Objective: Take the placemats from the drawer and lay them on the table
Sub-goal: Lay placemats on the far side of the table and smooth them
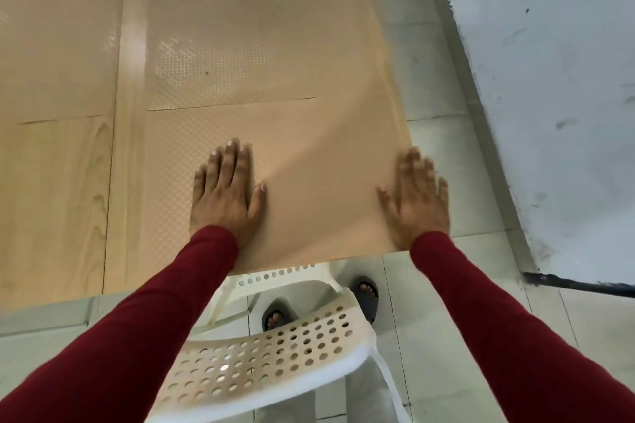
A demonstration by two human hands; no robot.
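Our left hand (226,189) and right hand (417,196) lie flat, fingers spread, gripping nothing, pressing the near placemat (319,168); its long axis runs from one hand to the other. Beyond our fingertips a second placemat (257,45) lies the same way. Left of our left hand the table (51,203) shows bare wood grain. Just past our right hand the table edge drops to tiled floor (443,86); a white chair (275,361) stands under our wrists.
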